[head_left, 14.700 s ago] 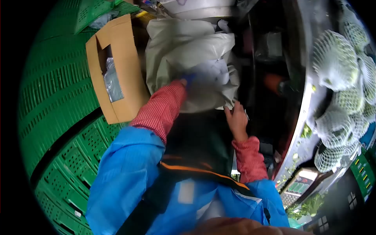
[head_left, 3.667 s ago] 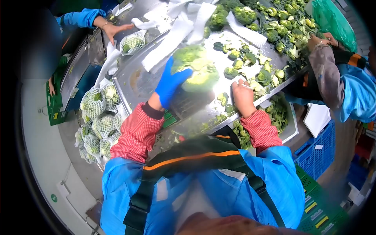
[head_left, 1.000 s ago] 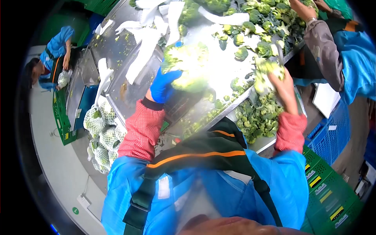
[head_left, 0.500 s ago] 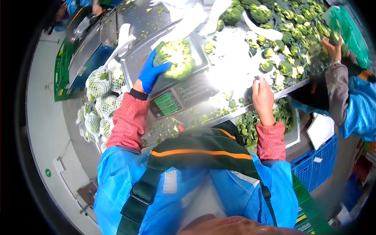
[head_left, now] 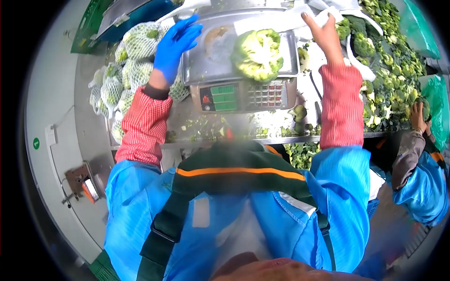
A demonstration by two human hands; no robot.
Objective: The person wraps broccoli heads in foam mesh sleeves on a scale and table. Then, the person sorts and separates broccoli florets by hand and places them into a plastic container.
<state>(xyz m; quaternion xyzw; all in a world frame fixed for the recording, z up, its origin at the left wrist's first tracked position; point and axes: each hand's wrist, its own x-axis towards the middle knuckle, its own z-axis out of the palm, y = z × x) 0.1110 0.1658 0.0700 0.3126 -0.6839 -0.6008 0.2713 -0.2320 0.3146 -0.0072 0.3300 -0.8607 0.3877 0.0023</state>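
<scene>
A broccoli head (head_left: 258, 55), cut stem side up, rests on the metal pan (head_left: 213, 65) of a weighing scale (head_left: 267, 96). My left hand (head_left: 176, 44), in a blue glove, hovers at the pan's left edge with its fingers stretched out and nothing in them. At the pan's upper right, my bare right hand (head_left: 324, 35) has thumb and forefinger apart at a white net sleeve (head_left: 300, 21). Whether it touches the net I cannot tell. Left of the scale lie several netted broccoli heads (head_left: 112, 91).
Loose broccoli florets (head_left: 386, 89) are heaped on the right of the steel table. At far right, a co-worker's hand (head_left: 417, 116) is beside a green plastic bag (head_left: 437, 100). Trimmings lie along the table's front edge (head_left: 253, 140). A crate (head_left: 89, 25) stands upper left.
The broccoli head has gone from my left hand onto the scale pan, and that hand has let go. My right hand has moved up to the white net, opening its fingers. The view has turned.
</scene>
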